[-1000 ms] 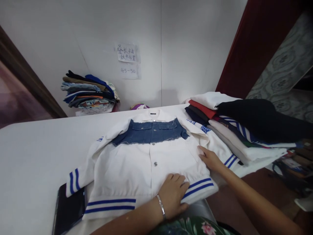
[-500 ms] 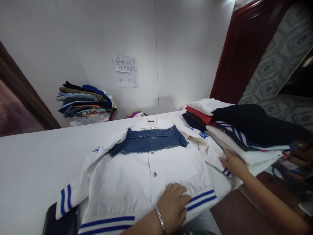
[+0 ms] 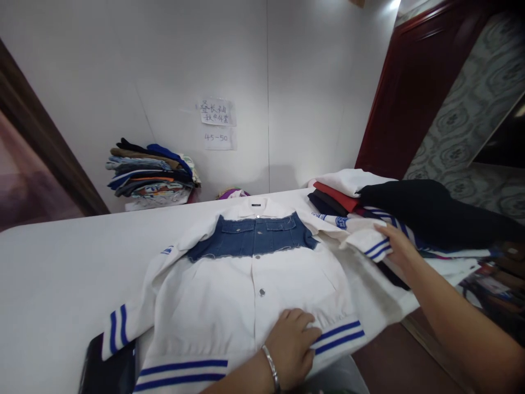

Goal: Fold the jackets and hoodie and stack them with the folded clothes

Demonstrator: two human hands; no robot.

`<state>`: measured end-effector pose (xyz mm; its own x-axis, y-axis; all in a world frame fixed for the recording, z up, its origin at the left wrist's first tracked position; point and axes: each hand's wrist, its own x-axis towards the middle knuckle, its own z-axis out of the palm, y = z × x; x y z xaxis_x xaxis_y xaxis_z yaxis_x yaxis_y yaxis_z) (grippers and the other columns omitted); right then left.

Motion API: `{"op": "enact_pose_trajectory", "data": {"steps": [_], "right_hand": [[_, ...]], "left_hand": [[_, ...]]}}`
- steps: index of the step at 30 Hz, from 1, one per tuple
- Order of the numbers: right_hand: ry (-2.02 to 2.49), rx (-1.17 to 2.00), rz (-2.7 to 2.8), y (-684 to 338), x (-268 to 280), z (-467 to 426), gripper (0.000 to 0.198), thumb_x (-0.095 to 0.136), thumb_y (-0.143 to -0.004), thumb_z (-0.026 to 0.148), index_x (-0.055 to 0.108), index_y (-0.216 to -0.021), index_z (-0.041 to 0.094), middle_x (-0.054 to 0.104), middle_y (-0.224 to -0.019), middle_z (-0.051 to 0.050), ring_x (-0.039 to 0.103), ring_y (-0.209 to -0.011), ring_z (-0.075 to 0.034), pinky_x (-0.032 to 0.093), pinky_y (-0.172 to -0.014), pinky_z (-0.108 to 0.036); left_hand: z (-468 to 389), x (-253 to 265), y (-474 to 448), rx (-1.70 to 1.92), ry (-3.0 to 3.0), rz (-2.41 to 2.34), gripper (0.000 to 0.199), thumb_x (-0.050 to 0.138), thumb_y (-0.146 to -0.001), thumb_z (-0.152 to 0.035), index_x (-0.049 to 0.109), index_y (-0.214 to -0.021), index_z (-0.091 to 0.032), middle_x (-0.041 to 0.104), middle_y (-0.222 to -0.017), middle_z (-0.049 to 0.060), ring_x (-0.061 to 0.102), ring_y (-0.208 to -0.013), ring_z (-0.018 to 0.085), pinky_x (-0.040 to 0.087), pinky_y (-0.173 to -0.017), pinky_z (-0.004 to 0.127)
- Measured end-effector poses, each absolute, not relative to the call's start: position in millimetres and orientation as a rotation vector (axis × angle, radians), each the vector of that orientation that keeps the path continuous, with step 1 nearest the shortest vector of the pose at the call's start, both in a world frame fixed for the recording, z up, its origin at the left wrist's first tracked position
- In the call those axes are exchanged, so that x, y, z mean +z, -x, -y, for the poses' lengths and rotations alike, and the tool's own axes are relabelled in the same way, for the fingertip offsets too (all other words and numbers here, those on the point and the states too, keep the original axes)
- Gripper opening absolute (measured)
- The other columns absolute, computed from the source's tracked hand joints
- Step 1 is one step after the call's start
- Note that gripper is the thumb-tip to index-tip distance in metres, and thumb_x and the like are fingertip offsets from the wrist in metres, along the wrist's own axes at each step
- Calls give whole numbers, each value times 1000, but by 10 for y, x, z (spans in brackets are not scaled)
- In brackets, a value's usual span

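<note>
A white jacket (image 3: 221, 295) with a blue denim chest panel and blue-striped cuffs and hem lies front up on the table. My left hand (image 3: 289, 342), with a silver bangle on its wrist, rests on the lower front by the hem, fingers apart and slightly bent. My right hand (image 3: 396, 246) pinches the cuff of the right-side sleeve (image 3: 367, 239) and holds it up off the table. The other sleeve (image 3: 133, 317) stretches down to the left, its cuff lying over a dark flat object (image 3: 109, 366).
A pile of folded clothes (image 3: 151, 175) stands at the back left. Another pile (image 3: 410, 208), topped by black and white garments, sits close by my right hand. Handwritten paper notes (image 3: 219, 125) hang on the wall. The table's front edge (image 3: 385, 331) runs along the right.
My right hand has raised the sleeve cuff and moved it up, bending the sleeve upward. My left hand stays on the jacket front. The view has shifted slightly.
</note>
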<state>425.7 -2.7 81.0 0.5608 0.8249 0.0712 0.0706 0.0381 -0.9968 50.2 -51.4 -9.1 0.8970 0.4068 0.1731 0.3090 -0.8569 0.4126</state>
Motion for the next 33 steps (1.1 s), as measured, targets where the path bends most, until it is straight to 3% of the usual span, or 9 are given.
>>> {"op": "enact_pose_trajectory", "data": {"steps": [5,10,14,17,20,22,27,31,33], "right_hand": [[1312,613,873,-4303,1627,-550,33,47,-90,21,52,-117,5,67,-106,-13,65,-86,-14,49,-75,-24],[1228,654,1041,-4156,2336,-956,32,36,-94,19,54,-115,3,69,-96,-8,65,-82,-10,48,-77,-25],[1234,849,1238,-3786,2677,-1090,27,60,-81,11,61,-108,10,71,-82,-4,66,-70,-13,52,-72,-28],[1210,996,1405,-3389,2754,-1110,31,69,-73,9,64,-104,10,71,-82,-6,65,-68,-15,53,-69,-29],[1131,1103,1624,-2935,2663,-1050,36,70,-75,13,63,-110,10,70,-87,-6,64,-71,-14,54,-70,-28],[1078,1182,1665,-2680,2529,-966,42,71,-76,19,60,-117,13,70,-93,-6,65,-75,-15,55,-73,-30],[941,1165,1568,-2653,1952,-709,49,63,-83,36,53,-129,21,61,-122,-9,61,-102,-20,55,-83,-38],[1371,868,1315,-3219,1109,-429,45,65,-78,35,60,-120,20,60,-123,-11,61,-100,-21,55,-71,-30],[1699,940,1154,-3483,648,-214,51,68,-75,34,58,-123,18,61,-118,-14,63,-91,-22,54,-59,-27]], "left_hand": [[479,-84,-494,356,-2479,-572,42,57,-76,-43,55,-117,-45,59,-121,4,52,-109,27,42,-93,50],[245,180,-496,436,-2209,-658,39,63,-72,-39,65,-111,-32,58,-128,5,55,-114,24,42,-100,39],[-193,711,-559,597,-1983,-806,35,57,-79,-43,67,-105,-22,67,-109,7,62,-95,21,49,-85,38],[-573,1124,-690,738,-1664,-813,46,59,-78,-53,64,-108,-18,68,-105,10,63,-93,22,47,-87,38],[-856,1429,-891,856,-1268,-662,55,55,-78,-61,61,-113,-20,64,-118,11,63,-100,24,49,-84,37],[-962,1541,-1033,894,-1097,-529,52,53,-80,-61,62,-111,-21,67,-114,10,63,-101,25,50,-82,36],[-1104,1504,-1233,1004,-913,-497,29,67,-75,-31,66,-99,-14,73,-88,7,68,-84,23,53,-80,34],[-1321,1441,-1180,1020,-771,-706,21,66,-75,-28,65,-89,-12,71,-72,5,69,-67,19,56,-72,33],[-1479,1487,-1143,1040,-746,-730,19,62,-77,-29,64,-86,-12,70,-69,5,69,-67,19,56,-71,33]]}}
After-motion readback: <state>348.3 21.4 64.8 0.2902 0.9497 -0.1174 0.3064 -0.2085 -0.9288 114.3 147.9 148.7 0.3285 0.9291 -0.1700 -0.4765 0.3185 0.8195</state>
